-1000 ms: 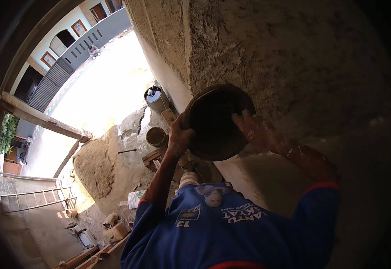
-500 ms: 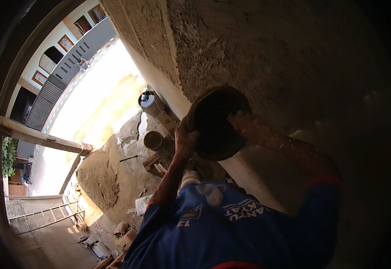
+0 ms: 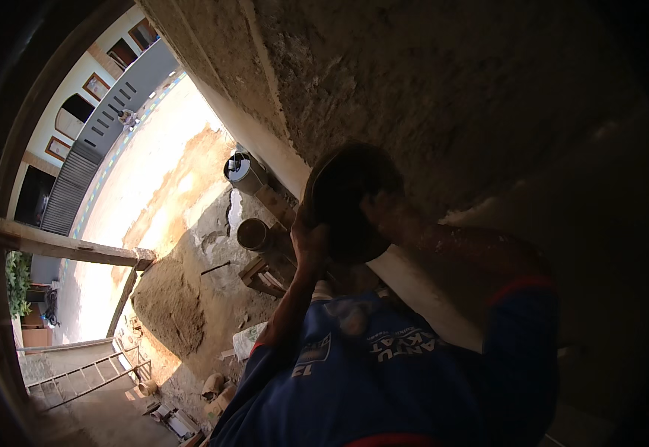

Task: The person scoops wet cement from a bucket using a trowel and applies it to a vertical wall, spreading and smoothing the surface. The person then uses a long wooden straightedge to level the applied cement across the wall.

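Observation:
A dark round bucket [image 3: 332, 179] is held up in front of my chest, close to the rough wall [image 3: 384, 89]. Its mouth faces me, and deep shadow hides what it contains. My left hand [image 3: 311, 242] is closed around its near left rim, thumb on the inner side. From the right, my right hand [image 3: 387, 216] reaches over the opening. Its fingers are lost in the dark, so whether they hold anything cannot be seen. Pale specks dot my right forearm [image 3: 473, 242].
Below on the left stand a bucket of water [image 3: 244, 173] and another bucket [image 3: 253, 235], near a wooden stand [image 3: 261, 276]. A sand heap [image 3: 172, 305] spreads beyond them. A ladder [image 3: 90, 380] lies farther left. A timber beam [image 3: 78, 246] crosses the bright opening.
The bucket has shifted slightly left in view, and my right hand has moved left with it over the opening. My left hand keeps its grip on the rim. The whole view has turned a little.

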A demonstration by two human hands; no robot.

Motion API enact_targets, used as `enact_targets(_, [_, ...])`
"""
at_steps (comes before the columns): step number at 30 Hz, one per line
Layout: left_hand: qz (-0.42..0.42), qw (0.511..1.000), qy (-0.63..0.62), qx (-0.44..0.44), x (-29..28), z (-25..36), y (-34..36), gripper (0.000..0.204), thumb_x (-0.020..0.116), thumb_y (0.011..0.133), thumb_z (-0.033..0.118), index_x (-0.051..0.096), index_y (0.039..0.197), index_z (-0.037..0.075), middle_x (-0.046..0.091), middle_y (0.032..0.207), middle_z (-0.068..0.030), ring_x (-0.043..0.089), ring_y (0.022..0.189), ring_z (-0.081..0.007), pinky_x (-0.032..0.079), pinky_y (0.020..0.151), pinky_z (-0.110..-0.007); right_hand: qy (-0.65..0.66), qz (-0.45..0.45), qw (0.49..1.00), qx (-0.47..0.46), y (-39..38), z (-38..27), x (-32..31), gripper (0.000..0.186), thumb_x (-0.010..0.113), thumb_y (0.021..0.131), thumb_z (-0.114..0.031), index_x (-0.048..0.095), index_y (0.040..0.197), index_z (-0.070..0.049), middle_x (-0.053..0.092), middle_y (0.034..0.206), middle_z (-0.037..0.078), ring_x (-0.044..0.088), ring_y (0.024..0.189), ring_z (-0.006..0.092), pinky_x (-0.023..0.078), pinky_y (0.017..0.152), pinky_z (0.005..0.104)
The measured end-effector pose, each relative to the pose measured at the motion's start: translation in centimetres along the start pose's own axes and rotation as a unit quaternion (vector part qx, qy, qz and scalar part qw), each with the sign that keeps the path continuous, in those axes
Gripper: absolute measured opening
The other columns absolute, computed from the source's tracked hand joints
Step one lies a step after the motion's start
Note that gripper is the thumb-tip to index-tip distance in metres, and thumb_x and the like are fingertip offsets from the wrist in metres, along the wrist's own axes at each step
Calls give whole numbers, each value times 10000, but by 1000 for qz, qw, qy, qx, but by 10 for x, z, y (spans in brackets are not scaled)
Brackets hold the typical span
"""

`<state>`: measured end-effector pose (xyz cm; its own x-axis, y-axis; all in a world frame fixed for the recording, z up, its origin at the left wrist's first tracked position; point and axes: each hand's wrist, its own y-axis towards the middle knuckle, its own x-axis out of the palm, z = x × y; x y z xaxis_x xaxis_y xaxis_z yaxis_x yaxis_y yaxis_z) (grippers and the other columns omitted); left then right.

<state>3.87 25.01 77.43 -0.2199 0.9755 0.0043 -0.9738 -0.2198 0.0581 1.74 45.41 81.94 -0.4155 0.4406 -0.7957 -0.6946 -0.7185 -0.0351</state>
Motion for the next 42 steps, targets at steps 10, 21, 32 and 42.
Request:
enact_targets(10, [18,999,38,12,-5,6,-9,532,513,672,53,532,1202,0,656,1028,-171,633,957,-212,483,851,-337,21,289,950,-114,-46,11,27,284,553,816,-169,593,1056,-22,625,854,74,611,751,189,511,605,279])
enact_targets(21, [-10,1000,11,23,1,23,9,587,512,667,38,518,1254,22,653,1040,-198,628,987,-219,475,874,-340,-267,293,918,2,-30,-8,39,191,517,821,-130,624,959,-53,569,767,25,554,677,116,493,537,287])
enact_targets(32, [-14,994,105,6,17,37,5,585,525,666,59,515,1250,20,655,1013,-227,650,967,-266,494,852,-378,-123,-10,991,57,10,12,9,141,565,756,-161,610,807,-37,569,768,129,564,718,216,498,537,351])
enact_targets(42, [-27,992,126,7,27,32,4,591,505,653,25,550,1240,71,660,1029,-193,639,996,-296,486,859,-379,391,-52,919,-7,-26,8,54,265,556,853,-176,570,1067,-20,628,888,151,634,865,306,513,756,416])
